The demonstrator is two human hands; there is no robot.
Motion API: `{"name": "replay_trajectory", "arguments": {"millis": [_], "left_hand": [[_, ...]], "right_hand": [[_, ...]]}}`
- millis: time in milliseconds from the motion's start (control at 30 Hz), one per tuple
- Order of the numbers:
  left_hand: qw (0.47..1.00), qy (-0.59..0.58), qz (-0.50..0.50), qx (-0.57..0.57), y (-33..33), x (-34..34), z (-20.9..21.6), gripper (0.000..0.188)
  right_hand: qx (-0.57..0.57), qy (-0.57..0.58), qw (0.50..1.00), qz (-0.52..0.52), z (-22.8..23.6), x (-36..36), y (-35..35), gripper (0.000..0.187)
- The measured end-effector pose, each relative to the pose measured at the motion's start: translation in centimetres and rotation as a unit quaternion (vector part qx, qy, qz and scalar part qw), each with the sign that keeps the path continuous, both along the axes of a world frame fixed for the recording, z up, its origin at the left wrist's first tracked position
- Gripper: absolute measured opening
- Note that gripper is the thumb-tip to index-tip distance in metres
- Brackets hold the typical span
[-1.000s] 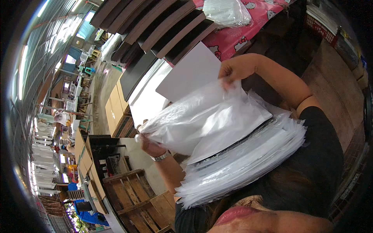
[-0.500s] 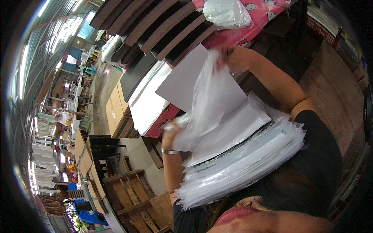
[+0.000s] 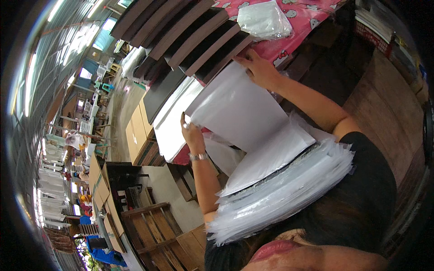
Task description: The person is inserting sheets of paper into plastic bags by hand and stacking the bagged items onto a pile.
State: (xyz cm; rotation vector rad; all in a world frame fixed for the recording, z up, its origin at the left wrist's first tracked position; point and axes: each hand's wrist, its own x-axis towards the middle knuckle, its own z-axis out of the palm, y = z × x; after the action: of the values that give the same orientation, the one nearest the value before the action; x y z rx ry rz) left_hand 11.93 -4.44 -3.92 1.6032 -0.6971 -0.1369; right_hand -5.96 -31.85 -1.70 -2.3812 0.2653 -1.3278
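Note:
A thin clear plastic sheet (image 3: 253, 106) lies spread over a pale grey-white board in front of me. My left hand (image 3: 193, 135), with a metal band at the wrist, pinches its near-left edge, index finger sticking up. At the far right corner, my right hand (image 3: 263, 73) grips the same sheet between thumb and fingers. Against my chest rests a thick stack of clear plastic sheets (image 3: 285, 192), their ragged edges toward me. A white sheet (image 3: 271, 165) lies on top of that stack and runs up under the plastic.
Dark boards with brown edges (image 3: 194, 34) are stacked just beyond my hands. White sheets (image 3: 174, 122) lie at the left, beside cardboard boxes (image 3: 138, 131). A clear packet (image 3: 266, 20) sits on the pink patterned tablecloth (image 3: 304, 34). A wooden frame (image 3: 158, 230) stands lower left.
The crumpled, blurred plastic has been spread smooth over the board. My left hand has moved up and left to its edge; my right hand has shifted slightly to the far corner.

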Motion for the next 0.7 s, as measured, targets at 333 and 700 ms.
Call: {"name": "replay_trajectory", "arguments": {"millis": [333, 700], "left_hand": [[0.983, 0.179, -0.035, 0.002, 9.7, -6.4, 3.9, 0.03], [0.92, 0.319, -0.208, 0.094, 11.9, -2.6, -16.7, 0.028]], "right_hand": [[0.44, 0.214, 0.797, 0.355, 5.0, -10.7, 0.3, 0.035], [0.714, 0.249, 0.579, 0.305, -15.7, -9.4, -0.1, 0.038]]}}
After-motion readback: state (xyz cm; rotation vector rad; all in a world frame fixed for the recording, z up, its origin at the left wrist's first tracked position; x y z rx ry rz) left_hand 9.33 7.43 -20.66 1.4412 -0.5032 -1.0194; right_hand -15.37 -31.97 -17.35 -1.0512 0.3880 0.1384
